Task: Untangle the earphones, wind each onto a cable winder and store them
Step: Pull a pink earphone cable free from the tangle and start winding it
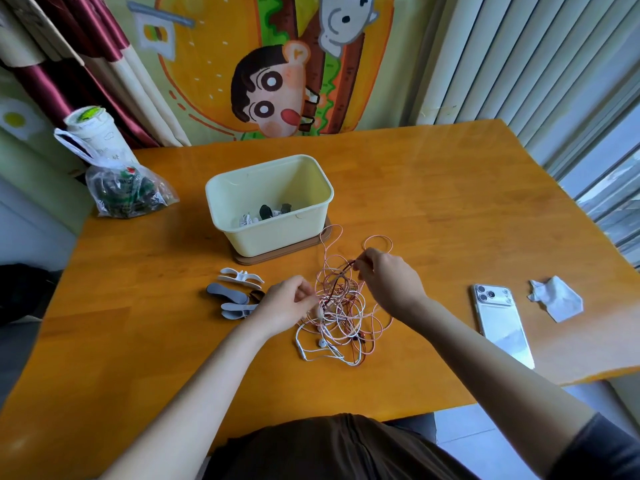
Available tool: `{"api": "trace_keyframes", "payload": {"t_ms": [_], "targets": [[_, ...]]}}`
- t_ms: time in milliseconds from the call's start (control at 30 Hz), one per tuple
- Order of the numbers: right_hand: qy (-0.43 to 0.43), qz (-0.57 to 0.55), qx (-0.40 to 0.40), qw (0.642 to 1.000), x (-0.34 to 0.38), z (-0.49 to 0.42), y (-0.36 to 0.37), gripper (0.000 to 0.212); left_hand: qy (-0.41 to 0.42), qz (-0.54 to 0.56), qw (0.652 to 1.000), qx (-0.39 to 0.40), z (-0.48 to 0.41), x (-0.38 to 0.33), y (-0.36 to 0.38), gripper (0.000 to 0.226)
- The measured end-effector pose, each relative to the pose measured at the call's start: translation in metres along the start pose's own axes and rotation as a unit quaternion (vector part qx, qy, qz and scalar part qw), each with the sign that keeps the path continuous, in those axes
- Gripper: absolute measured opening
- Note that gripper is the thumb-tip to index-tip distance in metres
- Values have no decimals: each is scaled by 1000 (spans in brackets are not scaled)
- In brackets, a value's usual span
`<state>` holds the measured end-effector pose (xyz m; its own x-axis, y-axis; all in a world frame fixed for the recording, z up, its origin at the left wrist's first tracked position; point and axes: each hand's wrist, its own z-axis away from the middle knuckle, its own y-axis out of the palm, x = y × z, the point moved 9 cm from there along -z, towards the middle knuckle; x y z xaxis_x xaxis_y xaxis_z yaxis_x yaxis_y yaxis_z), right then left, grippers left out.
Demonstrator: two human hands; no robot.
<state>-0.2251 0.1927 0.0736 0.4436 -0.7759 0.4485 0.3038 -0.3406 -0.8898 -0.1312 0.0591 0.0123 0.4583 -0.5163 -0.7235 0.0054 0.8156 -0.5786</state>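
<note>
Your right hand [388, 278] pinches a dark wire at the top of the tangled earphones [343, 306]. Your left hand [287, 303] pinches a pink wire on the tangle's left side. The tangle lies on the table [450, 202], with the cable winders [235, 292] just left and the yellow box [270, 202] behind.

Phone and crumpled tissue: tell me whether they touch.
Apart. The head view shows a strip of bare table between the phone and the crumpled tissue to its right.
</note>
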Motion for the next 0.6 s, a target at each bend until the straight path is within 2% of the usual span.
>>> {"api": "trace_keyframes", "payload": {"t_ms": [67, 100, 167, 233, 300, 400, 500, 600], "targets": [[22, -4, -32, 999, -7, -1, -8, 28, -42, -104, 992, -54, -1, 22, -14, 4], [38, -10, -54, 998, -15, -3, -16, 28, -67, -111, 988, -81, 1, 34, -22, 8], [54, -25, -70, 996, -29, -9, -27, 27, -99, -61, 990, -85, 7, 52, -27, 16], [47, -28, -48, 997, -34, -13, -27, 25, -98, -15, 993, -56, 9, 56, -20, 17], [32, -23, -23, 999, -30, -12, -20, 24, -74, 0, 996, -55, 8, 47, -14, 13], [-9, -16, 16, 1000, -15, -7, -6, 22, 3, 39, 997, -70, 2, 15, -9, 16], [-65, -16, 44, 997, 0, -3, 0, 24, 72, 79, 993, -58, -1, -22, -6, 35], [-125, -46, 33, 991, 20, -1, -10, 25, 122, 101, 987, -27, -4, -53, -1, 53]]}}
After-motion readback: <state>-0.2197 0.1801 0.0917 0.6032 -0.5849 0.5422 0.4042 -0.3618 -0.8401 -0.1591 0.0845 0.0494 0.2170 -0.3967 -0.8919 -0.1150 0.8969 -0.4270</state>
